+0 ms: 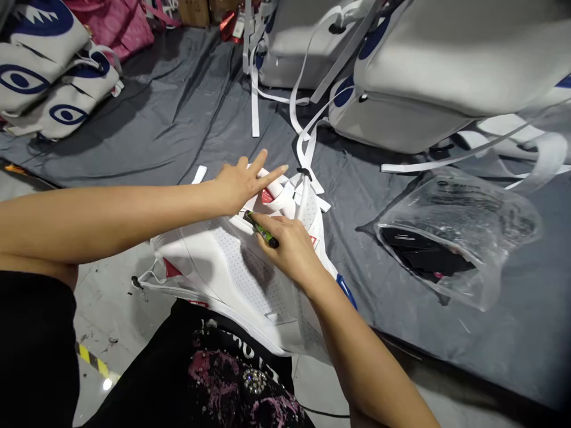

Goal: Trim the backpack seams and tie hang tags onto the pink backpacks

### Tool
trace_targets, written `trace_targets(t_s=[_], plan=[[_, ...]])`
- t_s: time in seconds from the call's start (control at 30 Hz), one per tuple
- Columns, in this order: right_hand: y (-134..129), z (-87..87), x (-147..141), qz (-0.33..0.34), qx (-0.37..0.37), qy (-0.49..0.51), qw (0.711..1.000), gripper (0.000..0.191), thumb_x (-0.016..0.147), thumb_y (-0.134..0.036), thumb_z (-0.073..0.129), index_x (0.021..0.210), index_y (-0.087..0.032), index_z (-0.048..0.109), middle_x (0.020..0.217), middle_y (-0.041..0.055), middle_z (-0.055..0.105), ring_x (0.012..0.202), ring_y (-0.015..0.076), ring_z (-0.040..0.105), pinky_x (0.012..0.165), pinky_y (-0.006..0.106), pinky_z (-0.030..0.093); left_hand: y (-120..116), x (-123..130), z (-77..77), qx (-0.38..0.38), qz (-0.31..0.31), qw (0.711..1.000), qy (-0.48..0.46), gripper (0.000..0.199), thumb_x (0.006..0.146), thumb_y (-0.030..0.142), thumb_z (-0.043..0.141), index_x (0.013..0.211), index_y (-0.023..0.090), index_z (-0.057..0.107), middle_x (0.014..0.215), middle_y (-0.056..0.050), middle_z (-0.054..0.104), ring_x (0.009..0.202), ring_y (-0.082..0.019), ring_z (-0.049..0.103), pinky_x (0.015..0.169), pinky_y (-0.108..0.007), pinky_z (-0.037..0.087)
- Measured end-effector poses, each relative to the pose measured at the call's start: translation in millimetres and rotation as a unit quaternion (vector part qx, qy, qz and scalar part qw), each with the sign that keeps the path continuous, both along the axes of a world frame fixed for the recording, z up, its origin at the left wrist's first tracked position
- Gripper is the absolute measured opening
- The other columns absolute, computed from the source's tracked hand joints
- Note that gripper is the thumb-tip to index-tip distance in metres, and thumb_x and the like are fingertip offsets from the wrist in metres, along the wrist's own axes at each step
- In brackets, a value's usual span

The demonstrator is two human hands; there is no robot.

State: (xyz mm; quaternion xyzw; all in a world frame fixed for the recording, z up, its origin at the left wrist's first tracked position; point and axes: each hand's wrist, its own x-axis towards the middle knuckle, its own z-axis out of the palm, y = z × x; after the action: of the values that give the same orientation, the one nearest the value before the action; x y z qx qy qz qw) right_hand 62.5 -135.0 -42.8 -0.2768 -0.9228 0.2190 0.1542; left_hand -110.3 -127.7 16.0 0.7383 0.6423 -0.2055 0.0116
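A white backpack (254, 279) with dotted mesh panels, white straps and small red tabs lies across my lap and against the table edge. My left hand (238, 184) rests on its upper part with the fingers spread, beside a padded white strap. Held in my right hand (289, 244) is a slim green-and-black handheld tool (264, 230); its tip points at the bag's fabric just below my left hand. What exactly the tip touches is hard to make out. White webbing ends (307, 187) lie just beyond my fingers.
Large grey-white backpacks (428, 59) with dangling straps stand at the back right. White bags with blue eye shapes (66, 113) and a pink bag (113, 27) sit at the far left. A clear plastic bag (473, 232) holding black pieces lies right on the grey table cover (165, 131).
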Motion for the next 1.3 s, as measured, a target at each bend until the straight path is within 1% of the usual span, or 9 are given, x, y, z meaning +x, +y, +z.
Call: trace_targets(t_s=[0.17,0.3,0.53,0.67,0.8,0.87,1.0,1.1,1.3], plan=[[1,-4.7,2,0.012,-0.012,0.030,0.999,0.034,0.090,-0.015,0.053,0.121,-0.018,0.068,0.110,0.0076,0.077,0.095,0.0229,0.070,0.081,0.033,0.047,2,-8,-3.7,0.004,-0.041,0.999,0.013,0.119,0.077,0.013,0.071,0.159,0.036,-0.012,0.169,-0.017,-0.006,0.135,-0.045,0.040,0.089,-0.047,0.055],[3,-5.4,6,0.009,-0.036,0.044,0.998,0.036,0.091,-0.018,0.054,0.124,-0.018,0.068,0.098,0.0079,0.078,0.088,0.0219,0.071,0.081,0.033,0.048,5,-18,-2.1,-0.034,-0.062,0.997,-0.016,0.118,0.077,0.015,0.069,0.160,0.036,-0.012,0.169,-0.015,-0.008,0.139,-0.043,0.036,0.090,-0.044,0.054],[10,5.7,-5,0.024,-0.047,-0.025,0.998,0.033,0.088,-0.018,0.057,0.117,-0.022,0.072,0.092,0.0075,0.076,0.084,0.0234,0.068,0.074,0.033,0.046,7,-18,2.8,-0.057,-0.059,0.996,-0.028,0.113,0.079,0.015,0.067,0.161,0.033,-0.009,0.169,-0.015,-0.012,0.143,-0.042,0.032,0.092,-0.043,0.054],[7,-1.5,-10,0.018,-0.041,0.025,0.999,0.036,0.090,-0.017,0.055,0.122,-0.020,0.069,0.097,0.0085,0.076,0.091,0.0245,0.068,0.081,0.036,0.048,5,-10,0.2,-0.041,-0.041,0.998,-0.007,0.122,0.075,0.017,0.075,0.160,0.033,-0.011,0.168,-0.018,-0.015,0.143,-0.045,0.030,0.092,-0.048,0.055],[7,-8.6,-10,0.018,-0.045,0.044,0.998,0.037,0.090,-0.016,0.054,0.125,-0.018,0.068,0.097,0.0092,0.077,0.091,0.0243,0.068,0.082,0.037,0.048,5,-7,-5.7,-0.019,-0.027,0.999,0.016,0.123,0.074,0.005,0.068,0.159,0.035,-0.015,0.168,-0.017,-0.015,0.140,-0.044,0.034,0.089,-0.046,0.056],[7,-8.8,-9,0.021,-0.050,0.048,0.997,0.037,0.090,-0.017,0.055,0.125,-0.019,0.068,0.097,0.0086,0.077,0.089,0.0235,0.068,0.081,0.036,0.049,7,-12,-6.7,-0.025,-0.037,0.999,0.005,0.123,0.073,0.005,0.066,0.158,0.036,-0.017,0.169,-0.015,-0.013,0.141,-0.043,0.035,0.092,-0.045,0.054],[7,-6.5,-8,0.018,-0.050,0.054,0.997,0.038,0.090,-0.017,0.055,0.126,-0.020,0.068,0.099,0.0087,0.077,0.092,0.0242,0.068,0.084,0.038,0.049,8,-20,-3.7,-0.048,-0.053,0.997,-0.027,0.126,0.072,0.011,0.070,0.156,0.039,-0.021,0.169,-0.012,-0.014,0.144,-0.042,0.031,0.093,-0.043,0.053],[7,-6.6,-10,0.021,-0.051,0.063,0.997,0.039,0.091,-0.018,0.055,0.127,-0.020,0.068,0.099,0.0085,0.077,0.091,0.0240,0.068,0.084,0.038,0.049,6,-18,-0.7,-0.047,-0.047,0.997,-0.024,0.127,0.072,0.014,0.073,0.158,0.037,-0.017,0.168,-0.015,-0.018,0.147,-0.044,0.025,0.091,-0.045,0.054],[10,-10.8,-16,0.009,-0.070,0.067,0.995,0.038,0.091,-0.020,0.058,0.128,-0.021,0.068,0.100,0.0089,0.076,0.090,0.0233,0.068,0.085,0.037,0.049,6,-7,1.5,-0.044,-0.018,0.999,0.003,0.124,0.071,0.008,0.068,0.159,0.037,-0.014,0.168,-0.015,-0.016,0.142,-0.043,0.034,0.088,-0.045,0.056]])
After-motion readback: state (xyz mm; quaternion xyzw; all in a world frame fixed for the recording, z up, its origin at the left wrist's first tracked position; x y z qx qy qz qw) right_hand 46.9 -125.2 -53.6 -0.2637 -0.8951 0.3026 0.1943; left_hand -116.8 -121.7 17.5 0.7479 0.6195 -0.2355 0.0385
